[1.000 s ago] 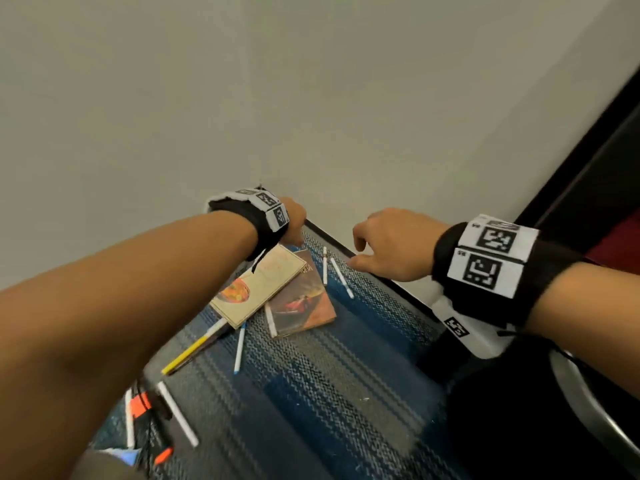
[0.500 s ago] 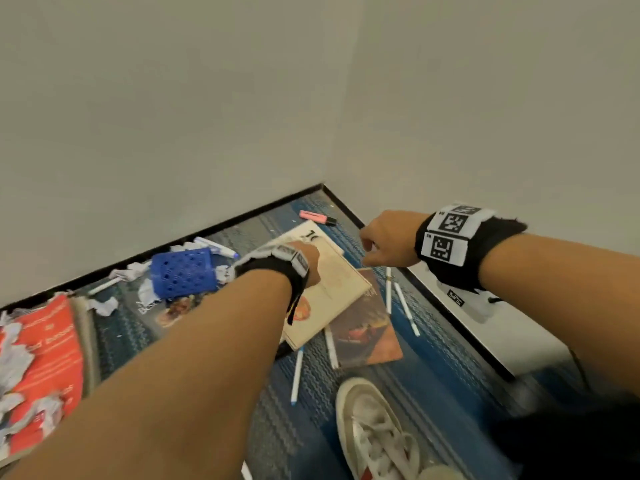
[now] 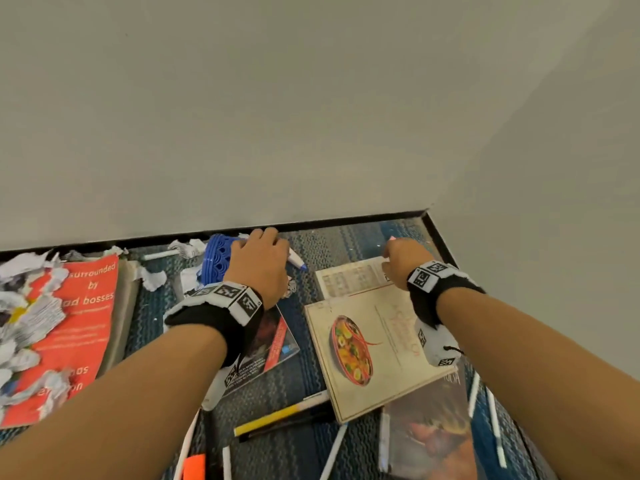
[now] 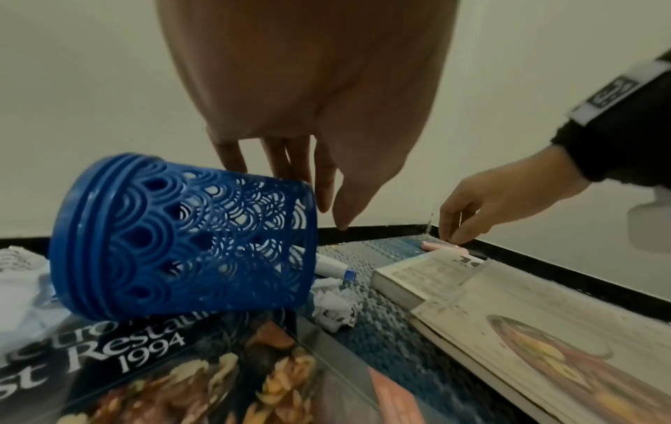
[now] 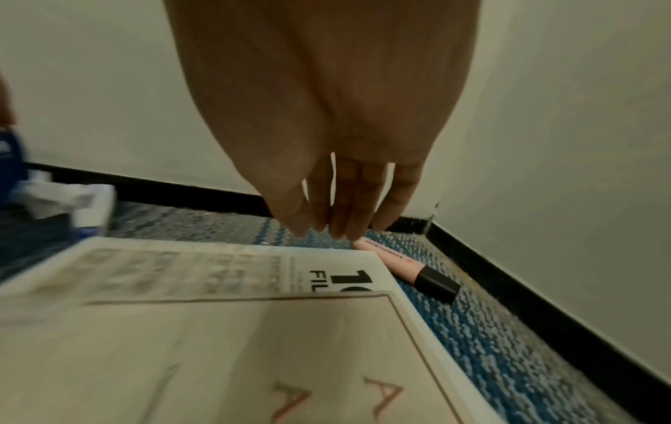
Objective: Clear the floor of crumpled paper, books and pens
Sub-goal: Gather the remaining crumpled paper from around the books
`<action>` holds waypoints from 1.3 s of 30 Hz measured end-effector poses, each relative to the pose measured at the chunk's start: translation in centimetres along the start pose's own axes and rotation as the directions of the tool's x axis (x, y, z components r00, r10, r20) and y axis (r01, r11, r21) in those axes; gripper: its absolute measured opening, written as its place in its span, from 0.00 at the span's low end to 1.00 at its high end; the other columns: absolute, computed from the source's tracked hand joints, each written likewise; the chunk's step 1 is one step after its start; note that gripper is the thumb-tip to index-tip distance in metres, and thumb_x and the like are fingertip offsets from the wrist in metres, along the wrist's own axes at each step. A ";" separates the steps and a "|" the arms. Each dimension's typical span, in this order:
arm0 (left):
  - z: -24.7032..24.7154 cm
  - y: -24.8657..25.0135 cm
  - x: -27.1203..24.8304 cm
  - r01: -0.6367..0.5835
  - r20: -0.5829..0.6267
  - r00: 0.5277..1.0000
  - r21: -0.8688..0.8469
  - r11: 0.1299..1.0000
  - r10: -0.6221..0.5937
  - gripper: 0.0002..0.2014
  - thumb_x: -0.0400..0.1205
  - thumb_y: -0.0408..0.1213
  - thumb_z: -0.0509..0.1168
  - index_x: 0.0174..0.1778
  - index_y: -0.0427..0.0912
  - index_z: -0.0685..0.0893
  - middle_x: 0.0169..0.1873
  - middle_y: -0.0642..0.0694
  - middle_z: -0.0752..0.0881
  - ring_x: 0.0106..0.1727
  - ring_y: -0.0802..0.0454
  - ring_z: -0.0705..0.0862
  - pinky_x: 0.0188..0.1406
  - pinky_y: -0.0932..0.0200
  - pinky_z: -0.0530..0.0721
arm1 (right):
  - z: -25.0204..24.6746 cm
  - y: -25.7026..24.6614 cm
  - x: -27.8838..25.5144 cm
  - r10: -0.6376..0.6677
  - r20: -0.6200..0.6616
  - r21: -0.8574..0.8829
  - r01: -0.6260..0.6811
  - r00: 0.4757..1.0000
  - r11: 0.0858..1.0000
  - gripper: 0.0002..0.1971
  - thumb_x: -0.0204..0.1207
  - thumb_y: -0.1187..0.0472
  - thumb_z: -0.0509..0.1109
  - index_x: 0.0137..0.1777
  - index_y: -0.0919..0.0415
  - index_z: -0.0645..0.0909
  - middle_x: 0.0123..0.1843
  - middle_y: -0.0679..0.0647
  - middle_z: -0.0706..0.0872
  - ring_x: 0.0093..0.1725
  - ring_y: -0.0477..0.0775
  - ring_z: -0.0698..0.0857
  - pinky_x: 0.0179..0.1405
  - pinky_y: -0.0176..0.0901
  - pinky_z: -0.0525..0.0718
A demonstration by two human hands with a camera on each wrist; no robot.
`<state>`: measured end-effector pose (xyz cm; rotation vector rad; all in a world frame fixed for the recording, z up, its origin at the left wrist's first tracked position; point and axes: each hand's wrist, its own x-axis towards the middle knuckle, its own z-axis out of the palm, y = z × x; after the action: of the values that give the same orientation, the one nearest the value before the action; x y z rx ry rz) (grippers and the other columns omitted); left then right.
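A blue lattice pen cup (image 4: pixel 181 238) lies on its side on a dark magazine (image 4: pixel 152 370) by the wall. My left hand (image 4: pixel 319 200) reaches over its base end with straight fingers and holds nothing. My right hand (image 5: pixel 327 229) points down in the corner, fingertips just over the end of a pink highlighter (image 5: pixel 392 261) with a black cap. In the head view the left hand (image 3: pixel 270 247) covers the cup (image 3: pixel 216 261), and the right hand (image 3: pixel 393 252) is beyond a cream cookbook (image 3: pixel 374 348). Crumpled paper (image 3: pixel 20 306) lies on a red book (image 3: pixel 79 327).
A white marker (image 4: pixel 330 266) and a paper ball (image 4: pixel 334 309) lie beside the cup. A second book (image 3: pixel 349 275) sits under the cookbook, and another book (image 3: pixel 429 434) lies nearer me. A yellow pen (image 3: pixel 280 415) and several white pens (image 3: pixel 495 431) lie on the blue carpet. Walls meet at the corner.
The head view has swung to face the wall. My left hand left the cream cookbook and went to the blue cup. My right hand reached into the corner, down to the pink highlighter.
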<state>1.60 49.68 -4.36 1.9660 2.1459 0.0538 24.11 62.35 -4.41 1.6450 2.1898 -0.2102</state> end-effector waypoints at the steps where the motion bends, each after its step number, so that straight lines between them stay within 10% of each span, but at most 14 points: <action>1: 0.3 -0.3 0.6 -0.006 -0.008 1.000 -0.021 1.000 0.006 0.16 0.81 0.41 0.63 0.65 0.45 0.76 0.65 0.45 0.73 0.67 0.43 0.71 0.65 0.45 0.68 | 0.1 0.5 1.2 0.023 -0.034 0.054 -0.021 0.999 0.998 0.17 0.81 0.61 0.62 0.68 0.63 0.79 0.68 0.62 0.80 0.66 0.63 0.80 0.64 0.51 0.80; 12: 1.1 -1.7 3.6 0.023 0.008 1.000 -0.009 1.000 -0.022 0.15 0.82 0.41 0.59 0.63 0.45 0.78 0.60 0.47 0.79 0.64 0.45 0.76 0.63 0.50 0.68 | 3.7 2.1 7.3 0.146 -0.213 0.302 -0.077 0.966 0.950 0.10 0.77 0.56 0.69 0.52 0.58 0.88 0.50 0.60 0.90 0.50 0.63 0.87 0.52 0.53 0.86; 21: 0.8 -3.3 1.9 0.163 -0.020 0.987 0.069 0.984 -0.162 0.14 0.80 0.49 0.58 0.54 0.45 0.81 0.55 0.45 0.80 0.59 0.43 0.78 0.58 0.44 0.71 | 2.8 2.1 8.0 0.073 -0.113 0.241 -0.044 0.991 0.970 0.15 0.83 0.63 0.58 0.63 0.72 0.77 0.62 0.68 0.81 0.61 0.69 0.82 0.58 0.53 0.79; 26: 0.1 -5.4 0.0 0.251 0.059 0.965 0.072 0.965 -0.255 0.21 0.81 0.56 0.55 0.60 0.47 0.80 0.57 0.42 0.82 0.62 0.40 0.79 0.62 0.40 0.74 | 0.6 1.5 6.8 0.154 -0.212 0.625 0.013 0.965 0.781 0.05 0.82 0.62 0.61 0.52 0.64 0.73 0.50 0.60 0.88 0.48 0.58 0.87 0.39 0.44 0.83; 32: -0.2 -8.0 -2.2 0.297 0.207 0.929 0.076 0.952 -0.306 0.30 0.82 0.62 0.51 0.64 0.41 0.79 0.64 0.36 0.80 0.64 0.36 0.80 0.61 0.45 0.80 | 0.6 -7.4 3.2 -0.283 -0.145 0.805 0.279 0.948 0.523 0.13 0.80 0.75 0.59 0.60 0.62 0.74 0.41 0.59 0.88 0.38 0.54 0.88 0.46 0.49 0.89; 39: -1.1 -9.3 -4.3 0.266 0.357 0.879 0.179 0.947 -0.315 0.30 0.83 0.61 0.50 0.64 0.40 0.82 0.63 0.38 0.83 0.61 0.40 0.83 0.55 0.52 0.79 | 4.1 -14.4 -0.9 -0.385 -0.077 0.323 0.388 0.920 0.863 0.16 0.84 0.54 0.56 0.60 0.67 0.73 0.50 0.64 0.85 0.47 0.67 0.84 0.41 0.50 0.77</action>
<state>-7.37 44.67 -4.35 1.5248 2.1856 -0.4872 11.62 55.83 -9.45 1.3334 2.5860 -0.7222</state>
